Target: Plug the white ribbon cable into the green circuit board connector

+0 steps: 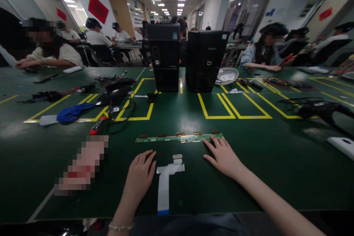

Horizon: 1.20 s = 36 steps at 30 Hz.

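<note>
A long thin green circuit board [177, 138] with gold connectors lies across the dark green table [249, 162] in front of me. My right hand [224, 155] rests flat, fingers stretched out, with its fingertips touching the board's right end. My left hand [139, 175] lies on the table, fingers loosely together and holding nothing, just left of a white flat ribbon cable [164, 188] with a blue tip. The cable runs from near the table's front edge up toward the board.
Two black computer towers [163, 57] [206, 61] stand at the back centre. A red-handled screwdriver [98, 125], blue cloth [73, 112], black cables and tools lie at the left. A white fan grille [226, 75] and a black tool [323, 110] lie right. Other people sit around.
</note>
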### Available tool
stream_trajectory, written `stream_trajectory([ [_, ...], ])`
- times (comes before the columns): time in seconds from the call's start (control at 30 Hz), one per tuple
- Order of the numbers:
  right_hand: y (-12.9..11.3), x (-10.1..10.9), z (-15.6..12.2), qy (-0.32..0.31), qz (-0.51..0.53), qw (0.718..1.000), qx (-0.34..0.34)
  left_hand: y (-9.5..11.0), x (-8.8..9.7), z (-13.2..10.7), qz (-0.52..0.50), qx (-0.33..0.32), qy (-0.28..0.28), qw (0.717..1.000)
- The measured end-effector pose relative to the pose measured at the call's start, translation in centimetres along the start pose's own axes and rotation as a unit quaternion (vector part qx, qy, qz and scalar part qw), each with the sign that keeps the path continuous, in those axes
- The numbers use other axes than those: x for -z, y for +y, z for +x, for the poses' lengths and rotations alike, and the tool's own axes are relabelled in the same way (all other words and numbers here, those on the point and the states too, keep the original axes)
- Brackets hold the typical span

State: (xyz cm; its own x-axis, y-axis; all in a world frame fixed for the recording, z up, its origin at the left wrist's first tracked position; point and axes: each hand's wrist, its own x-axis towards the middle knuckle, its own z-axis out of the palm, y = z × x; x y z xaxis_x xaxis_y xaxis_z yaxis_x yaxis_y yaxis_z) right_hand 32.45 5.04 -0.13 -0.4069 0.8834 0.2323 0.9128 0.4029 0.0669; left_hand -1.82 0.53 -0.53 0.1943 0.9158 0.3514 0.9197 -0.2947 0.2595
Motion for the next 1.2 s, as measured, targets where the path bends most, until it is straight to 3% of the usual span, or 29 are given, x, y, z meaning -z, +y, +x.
stream_trajectory([
  [0.2, -2.5, -0.2, 0.1, 0.015, 0.043, 0.998, 0.037, 0.0, 0.0, -0.1, -0.003, 0.005, 0.000, 1.000],
  [0.37, -0.2, 3.0, 1.6, -0.020, 0.051, 0.995, 0.083, 0.0, 0.0, -0.1, 0.005, 0.002, -0.007, 1.000],
  [0.53, 2.3, 5.3, 3.4, -0.005, 0.098, 0.985, 0.141, 0.0, -0.2, 0.0, 0.007, -0.005, 0.001, 1.000],
  [0.73, 1.1, 2.1, 3.8, 0.047, 0.213, 0.961, 0.170, 0.0, -0.1, 0.0, 0.003, -0.008, 0.007, 1.000],
  [0.83, 0.5, 1.0, 3.7, 0.047, 0.222, 0.960, 0.164, 0.1, -0.1, 0.0, 0.004, -0.007, 0.005, 1.000],
  [1.07, 0.3, 1.1, 3.4, 0.029, 0.188, 0.969, 0.158, 0.1, 0.3, 0.0, 0.006, -0.010, 0.012, 1.000],
  [1.2, 0.6, 0.8, 3.3, 0.022, 0.185, 0.970, 0.155, 1.8, 0.9, -0.6, -0.001, -0.053, 0.009, 0.999],
])
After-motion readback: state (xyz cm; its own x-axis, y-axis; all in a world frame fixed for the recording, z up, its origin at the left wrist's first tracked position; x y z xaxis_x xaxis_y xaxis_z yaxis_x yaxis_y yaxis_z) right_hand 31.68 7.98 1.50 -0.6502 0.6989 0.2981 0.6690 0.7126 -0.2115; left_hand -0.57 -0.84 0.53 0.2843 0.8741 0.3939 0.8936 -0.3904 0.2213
